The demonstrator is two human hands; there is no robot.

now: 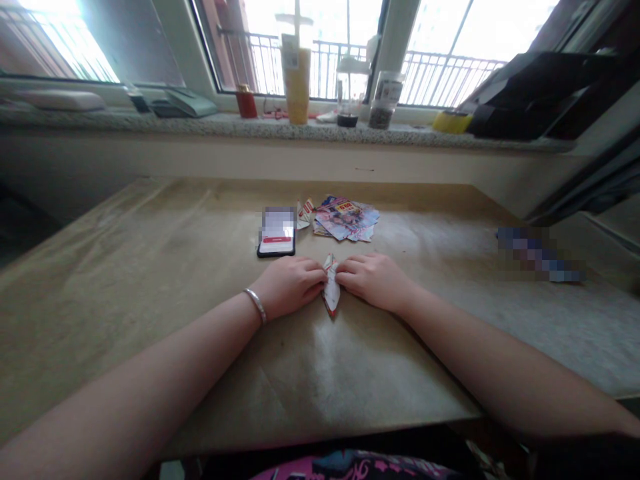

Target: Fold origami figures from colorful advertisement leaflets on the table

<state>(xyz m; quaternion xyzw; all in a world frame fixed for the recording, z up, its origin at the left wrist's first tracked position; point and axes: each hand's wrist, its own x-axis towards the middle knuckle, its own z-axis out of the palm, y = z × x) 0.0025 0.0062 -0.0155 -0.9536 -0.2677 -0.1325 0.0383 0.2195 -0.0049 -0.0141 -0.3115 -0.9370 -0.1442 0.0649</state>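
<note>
A small piece of folded paper [331, 293], white with red edges and pointed at its near end, lies between my two hands at the middle of the table. From the left, the fingers of my left hand [293, 283] are closed on its side; a silver bangle circles that wrist. My right hand [375, 280] grips the opposite side with bent fingers. Both thumbs are mostly hidden. Just beyond the hands are a phone [277, 233] with a lit screen, another folded paper piece [305, 215] with red marks, and a pile of printed paper sheets [347, 219].
The tan table [200, 227] reaches back to a wall under a stone windowsill [200, 123]. On the sill stand a tall yellow cup [299, 87], a red container [245, 101], jars and a yellow tape roll [451, 122]. A blurred flat item [537, 255] lies at the right.
</note>
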